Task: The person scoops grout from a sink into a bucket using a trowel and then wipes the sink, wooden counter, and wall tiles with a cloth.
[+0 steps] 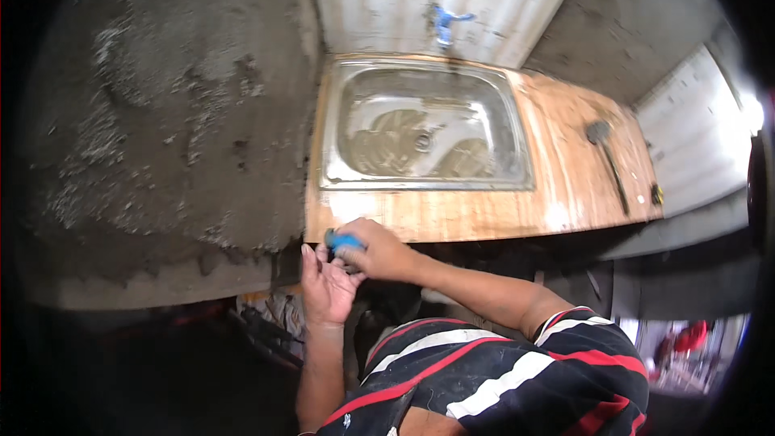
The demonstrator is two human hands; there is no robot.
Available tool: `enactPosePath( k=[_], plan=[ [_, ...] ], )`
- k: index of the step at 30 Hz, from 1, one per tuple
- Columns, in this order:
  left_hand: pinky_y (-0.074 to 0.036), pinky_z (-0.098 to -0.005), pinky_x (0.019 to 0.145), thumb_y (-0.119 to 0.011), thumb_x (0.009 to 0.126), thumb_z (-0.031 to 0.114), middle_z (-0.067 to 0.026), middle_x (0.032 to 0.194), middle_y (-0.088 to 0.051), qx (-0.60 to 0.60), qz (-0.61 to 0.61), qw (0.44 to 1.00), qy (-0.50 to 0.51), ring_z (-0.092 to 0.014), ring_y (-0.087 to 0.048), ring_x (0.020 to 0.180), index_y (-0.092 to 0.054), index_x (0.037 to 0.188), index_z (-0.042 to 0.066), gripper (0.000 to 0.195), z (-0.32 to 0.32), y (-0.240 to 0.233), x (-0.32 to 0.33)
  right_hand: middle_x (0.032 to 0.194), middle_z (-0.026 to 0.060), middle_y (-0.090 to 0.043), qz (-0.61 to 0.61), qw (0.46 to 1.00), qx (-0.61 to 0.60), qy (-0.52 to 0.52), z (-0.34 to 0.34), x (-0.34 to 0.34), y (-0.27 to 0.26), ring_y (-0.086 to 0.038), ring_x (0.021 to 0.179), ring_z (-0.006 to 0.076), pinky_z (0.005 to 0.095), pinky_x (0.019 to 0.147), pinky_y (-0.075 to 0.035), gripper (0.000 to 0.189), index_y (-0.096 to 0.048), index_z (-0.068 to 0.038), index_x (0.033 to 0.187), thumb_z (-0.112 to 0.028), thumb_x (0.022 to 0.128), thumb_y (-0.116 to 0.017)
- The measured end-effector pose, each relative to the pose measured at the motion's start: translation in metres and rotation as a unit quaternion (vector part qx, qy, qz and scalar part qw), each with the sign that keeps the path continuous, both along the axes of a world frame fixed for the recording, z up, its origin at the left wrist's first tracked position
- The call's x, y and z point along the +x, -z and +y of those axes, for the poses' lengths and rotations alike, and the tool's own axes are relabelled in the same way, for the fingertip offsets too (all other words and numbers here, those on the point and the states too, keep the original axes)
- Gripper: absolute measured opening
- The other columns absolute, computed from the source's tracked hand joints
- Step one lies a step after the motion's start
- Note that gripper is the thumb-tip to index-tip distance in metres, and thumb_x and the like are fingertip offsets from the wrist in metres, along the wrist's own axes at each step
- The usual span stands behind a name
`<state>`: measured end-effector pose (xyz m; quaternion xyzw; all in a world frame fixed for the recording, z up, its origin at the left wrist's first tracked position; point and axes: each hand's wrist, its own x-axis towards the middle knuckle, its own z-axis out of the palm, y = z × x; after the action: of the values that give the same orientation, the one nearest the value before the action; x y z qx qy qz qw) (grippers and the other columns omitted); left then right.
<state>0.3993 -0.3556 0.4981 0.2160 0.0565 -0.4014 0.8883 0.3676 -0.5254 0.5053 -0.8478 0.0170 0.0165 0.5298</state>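
My right hand (376,248) grips a small blue object (347,242) with a darker end; blur and my fingers hide what it is. My left hand (332,290) is just below, palm turned up and fingers apart. Some left fingertips are close to the blue object, and I cannot tell whether they touch it. Both hands are at the front left edge of a wood-toned countertop (424,212). Set into that top is a stainless steel sink (424,91), with brownish patches around its drain (423,140).
A blue tap (445,25) sticks out from the pale wall panel (375,6) behind the sink. A mallet (613,166) lies on the countertop's right side, near a small yellow-and-black object (657,195). Rough grey cement (181,109) covers the surface at left.
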Motion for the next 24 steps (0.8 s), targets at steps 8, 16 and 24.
enactPosePath(
  k=[8, 16, 24],
  plan=[
    [-0.051, -0.0362, 0.092, -0.063, 0.091, 0.003, -0.0131, 0.115, -0.061, 0.376, -0.449, 0.808, -0.059, -0.027, -0.062, 0.099, -0.059, 0.130, 0.002, 0.039, -0.069, -0.023, 0.024, 0.146, 0.0284, -0.045, -0.134, 0.980, -0.132, 0.068, -0.045, -0.093, -0.006, -0.043, 0.138, 0.0434, 0.0438, 0.117, -0.033, 0.075, -0.041, 0.002, 0.149, -0.033, 0.090, -0.073],
    [-0.045, -0.0540, 0.095, -0.071, 0.086, 0.012, -0.0275, 0.122, -0.052, 0.670, -0.660, 0.318, -0.118, -0.047, -0.053, 0.108, -0.063, 0.125, -0.002, 0.042, -0.105, 0.042, 0.108, 0.137, 0.0213, -0.054, -0.015, 0.983, -0.039, 0.181, -0.108, -0.205, 0.020, -0.066, 0.103, 0.0312, 0.0382, 0.093, -0.053, 0.059, -0.051, 0.001, 0.140, -0.029, 0.093, -0.071],
    [-0.047, -0.0545, 0.087, -0.067, 0.082, 0.010, -0.0254, 0.102, -0.062, 0.639, -0.706, 0.290, -0.096, -0.046, -0.058, 0.099, -0.065, 0.101, -0.003, 0.023, -0.117, 0.054, 0.065, 0.105, 0.0187, -0.068, 0.078, 0.974, -0.030, 0.212, -0.158, -0.322, 0.059, -0.068, 0.086, 0.0269, 0.0369, 0.081, -0.055, 0.044, -0.065, 0.001, 0.124, -0.024, 0.090, -0.074]
  ],
)
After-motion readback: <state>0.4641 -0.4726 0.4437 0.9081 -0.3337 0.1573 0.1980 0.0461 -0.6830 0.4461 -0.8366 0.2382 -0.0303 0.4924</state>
